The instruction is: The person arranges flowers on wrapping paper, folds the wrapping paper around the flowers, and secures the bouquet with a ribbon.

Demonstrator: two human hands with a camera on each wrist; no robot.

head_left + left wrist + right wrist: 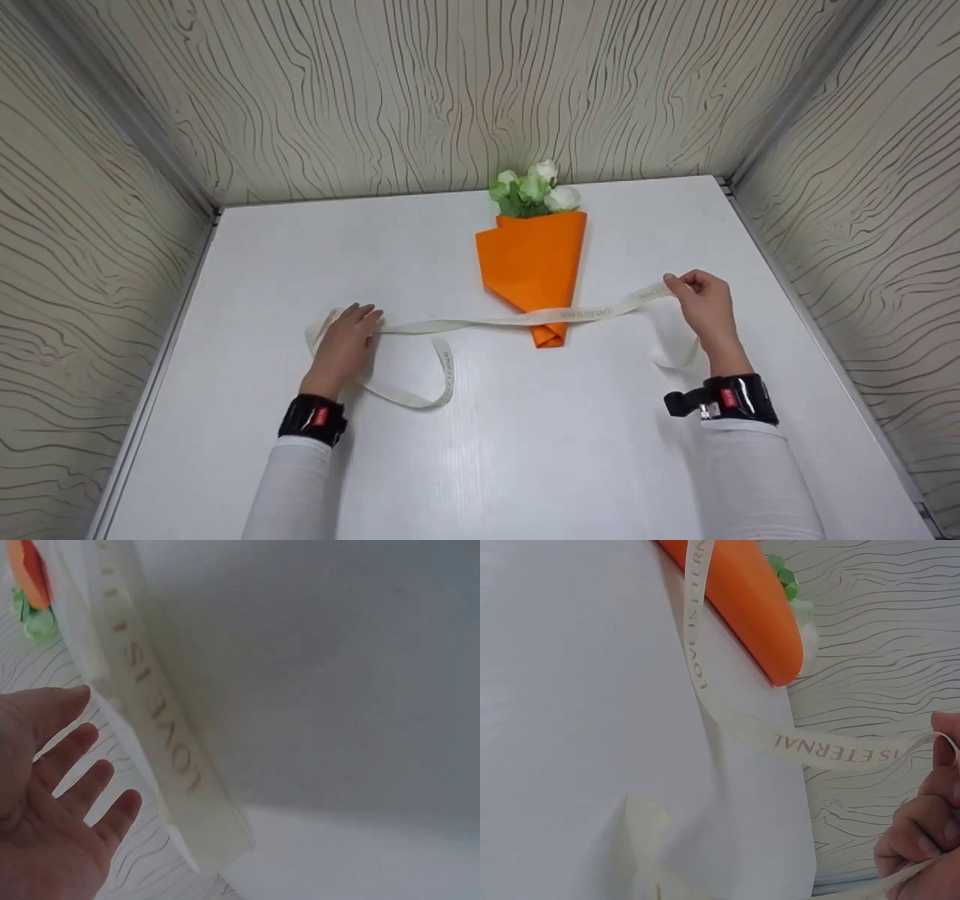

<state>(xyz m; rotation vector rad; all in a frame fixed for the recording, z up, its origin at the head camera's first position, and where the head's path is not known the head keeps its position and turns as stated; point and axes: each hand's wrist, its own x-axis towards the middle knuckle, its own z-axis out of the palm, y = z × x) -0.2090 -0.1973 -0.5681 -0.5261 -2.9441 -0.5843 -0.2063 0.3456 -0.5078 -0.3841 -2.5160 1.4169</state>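
A bouquet of white and green flowers [534, 187] in orange wrapping paper [536, 259] lies on the table, its narrow end toward me. Across that narrow end runs a long cream ribbon [502, 321] printed with "LOVE IS ETERNAL". My right hand [707, 315] pinches the ribbon between thumb and fingers, and a loose tail hangs below. On the left, my left hand [346, 349] is over the ribbon's other part, which bends into a loop toward me. In the left wrist view the left fingers [90, 780] are spread, with the ribbon just beyond their tips.
The white table [465, 450] is enclosed by wood-grain patterned panels [420, 97] at the back and both sides. Grey metal posts [802, 97] stand at the corners. Black straps [313, 418] circle both wrists.
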